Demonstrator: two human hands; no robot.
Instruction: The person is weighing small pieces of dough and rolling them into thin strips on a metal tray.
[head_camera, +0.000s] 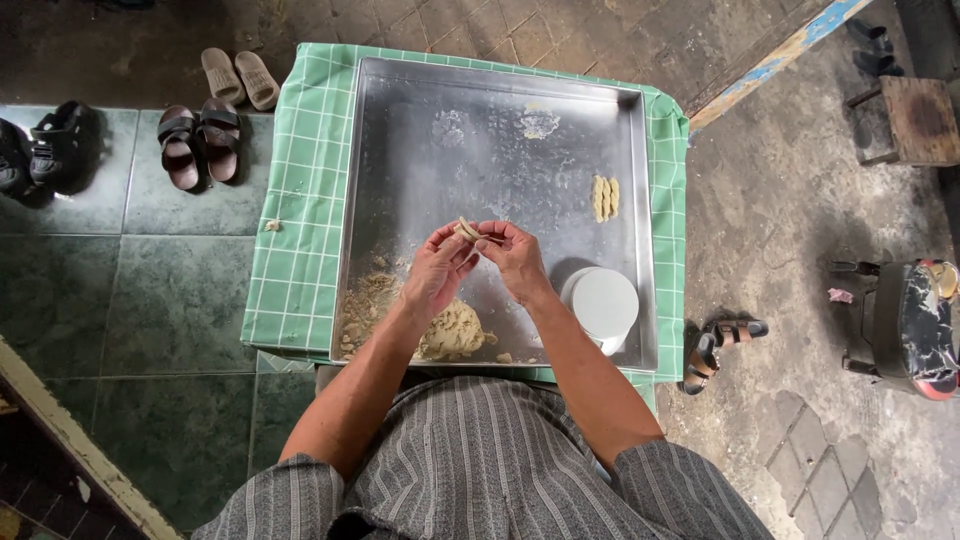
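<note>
two hands meet over the middle of a metal tray (400, 150) in the head view, the only view given. the left hand (437, 272) and the right hand (517, 258) both pinch one small dough piece (467, 230) between their fingertips, fingers curled close around it, and they hold it up above the tray floor rather than on it. the tray sits on a low table covered by a green checked cloth (300, 220). at the tray's near left corner lies a dough lump (452, 335), partly hidden by the left forearm, with crumbs and smears spread beside it. a white tub (603, 305) stands in the tray's near right corner, just beside the right forearm. three shaped pieces (603, 197) lie side by side near the tray's right wall, touching one another and well apart from the hands. a pale floury smear (540, 121) marks the far part of the tray. the person wears a grey striped garment (480, 460). on the tiled floor to the left stand beige slippers (238, 77), brown sandals (198, 140) and a dark pair (50, 140). to the right lie black sandals (722, 340), with a wooden stool (908, 118) farther off.
</note>
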